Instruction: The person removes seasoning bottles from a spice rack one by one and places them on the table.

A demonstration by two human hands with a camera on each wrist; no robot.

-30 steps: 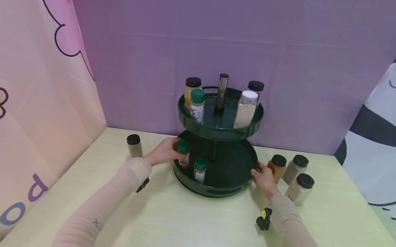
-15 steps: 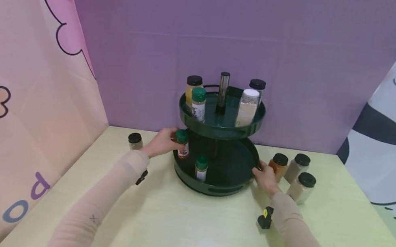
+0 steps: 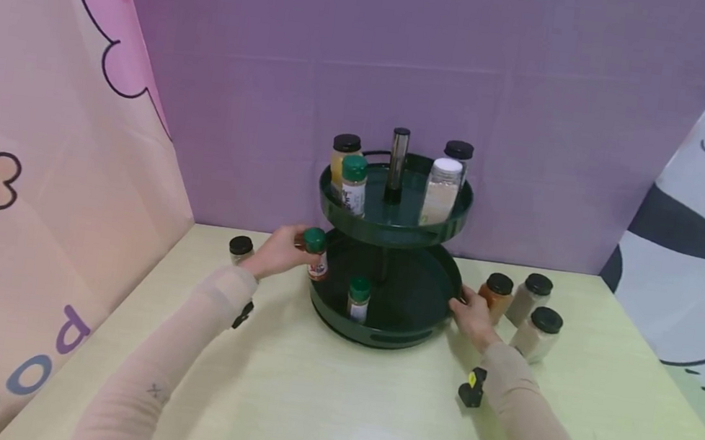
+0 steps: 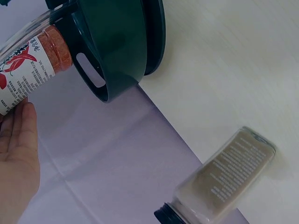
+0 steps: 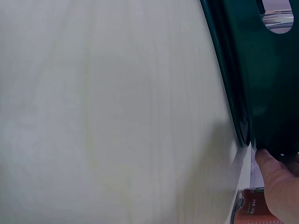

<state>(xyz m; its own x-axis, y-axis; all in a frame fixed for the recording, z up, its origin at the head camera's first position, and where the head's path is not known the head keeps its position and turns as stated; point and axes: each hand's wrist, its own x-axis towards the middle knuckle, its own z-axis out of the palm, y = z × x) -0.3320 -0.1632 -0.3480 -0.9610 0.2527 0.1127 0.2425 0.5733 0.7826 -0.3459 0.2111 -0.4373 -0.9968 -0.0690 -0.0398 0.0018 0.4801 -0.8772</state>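
My left hand grips a spice jar with a green cap and red contents. The jar is at the left rim of the lower tray of a dark green two-tier turntable. In the left wrist view, red peppers show on the jar's label, beside the slotted tray wall. My right hand holds the lower tray's right rim, thumb outside; its other fingers are partly hidden. A smaller green-capped jar stands at the front left of the lower tray.
The upper tray bears several jars around a metal post. A black-capped jar stands behind my left wrist. Right of the turntable are an orange jar, a greyish jar and a pale jar.
My left hand has moved left and slightly up with the red spice jar, from inside the lower tray to its left rim. The right hand keeps its hold on the tray.
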